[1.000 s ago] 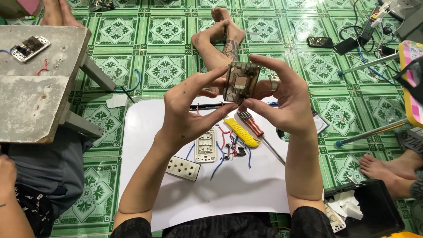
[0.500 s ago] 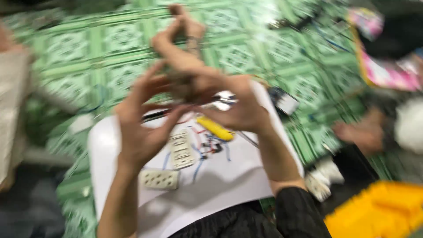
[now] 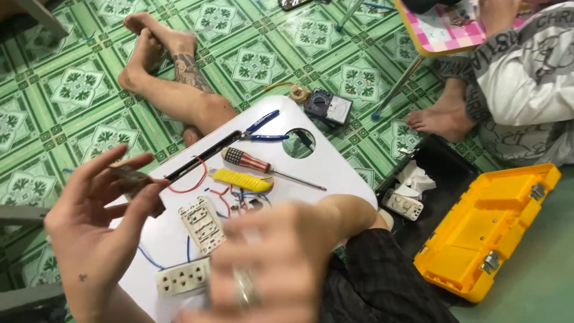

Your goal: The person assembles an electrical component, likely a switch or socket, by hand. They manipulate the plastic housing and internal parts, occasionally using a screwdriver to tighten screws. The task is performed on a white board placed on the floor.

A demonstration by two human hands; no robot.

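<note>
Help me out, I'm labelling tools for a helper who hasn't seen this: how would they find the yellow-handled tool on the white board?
Start at the white board lying on the green tiled floor. Near its middle, two tools lie side by side: a screwdriver with a red striped handle, and just below it the yellow-handled tool. It is the only solid yellow thing on the board, lying above the tangle of red and blue wires.

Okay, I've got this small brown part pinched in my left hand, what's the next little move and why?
Probably bring the right hand back up to the small brown part. The left hand pinches it alone above the white board, while the right hand hangs blurred and seemingly empty over the white socket. A second grip would likely steady it.
</note>
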